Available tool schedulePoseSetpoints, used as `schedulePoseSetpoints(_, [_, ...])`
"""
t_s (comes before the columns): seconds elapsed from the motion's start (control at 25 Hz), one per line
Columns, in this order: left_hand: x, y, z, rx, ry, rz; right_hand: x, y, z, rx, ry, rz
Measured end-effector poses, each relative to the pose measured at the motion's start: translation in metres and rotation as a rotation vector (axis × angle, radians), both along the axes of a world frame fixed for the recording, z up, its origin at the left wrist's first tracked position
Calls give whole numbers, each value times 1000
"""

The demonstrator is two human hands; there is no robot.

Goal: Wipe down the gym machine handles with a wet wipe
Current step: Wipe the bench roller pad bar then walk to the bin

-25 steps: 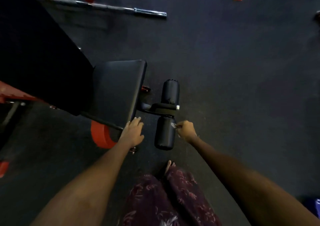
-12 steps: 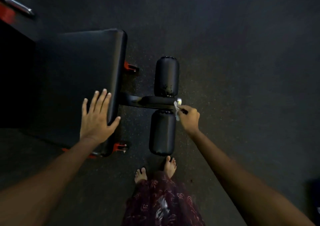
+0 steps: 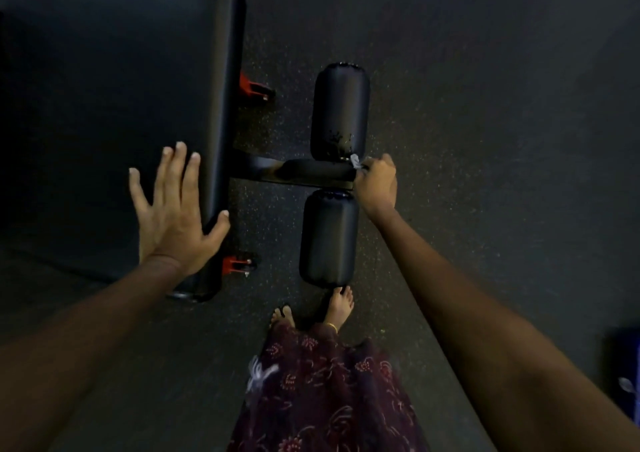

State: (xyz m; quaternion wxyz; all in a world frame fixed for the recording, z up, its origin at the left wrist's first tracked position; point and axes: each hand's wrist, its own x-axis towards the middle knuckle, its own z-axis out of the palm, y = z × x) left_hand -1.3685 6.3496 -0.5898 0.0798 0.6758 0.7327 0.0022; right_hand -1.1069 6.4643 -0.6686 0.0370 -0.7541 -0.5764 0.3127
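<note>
Black vinyl throughout: padded bench seat (image 3: 117, 105) at left, two roller pads on a crossbar (image 3: 311, 171) at centre. Wet wipe (image 3: 356, 161) pinched in right hand (image 3: 375, 183), fingers curled tight on it, pressed to right end of crossbar between far roller pad (image 3: 339, 112) and near roller pad (image 3: 329, 237). Left hand (image 3: 173, 212) flat on near right edge of seat, fingers straight and spread, thumb hooked over the edge, holding nothing.

Recommended for this step: keep left hand braced; wrap more of the wipe round the bar end rather than dabbing with a corner; rotate wrist to cover the underside; then run along each roller pad lengthwise. Little of the wipe shows, so coverage judged thin. Speckling on far pad near the joint probably moisture or wear; cannot tell which.

Against half a second ago: view closer, bench larger in frame. Left hand shifted slightly right, thumb now over the edge. Right hand moved from just below bar end onto it.
</note>
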Motion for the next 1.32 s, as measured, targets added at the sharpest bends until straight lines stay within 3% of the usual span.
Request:
schedulePoseSetpoints(0.4, [-1, -2, -5, 65, -34, -11, 6, 3, -4, 12, -67, 138])
schedulePoseSetpoints(0.64, [-3, -4, -7, 136, -68, -9, -7, -13, 1, 93, -151, 351])
schedulePoseSetpoints(0.8, [-3, -4, -7, 151, -81, -6, 3, -15, -6, 181, -229, 218])
schedulePoseSetpoints(0.92, [-4, -5, -8, 168, -89, -2, -7, -16, -7, 153, -184, 310])
schedulePoseSetpoints(1.08, [-4, -4, -10, 189, -87, -5, -2, -12, -7, 185, -231, 186])
schedulePoseSetpoints(1.32, [-5, -6, -10, 211, -95, 4, -12, -9, -14, 135, -176, 249])
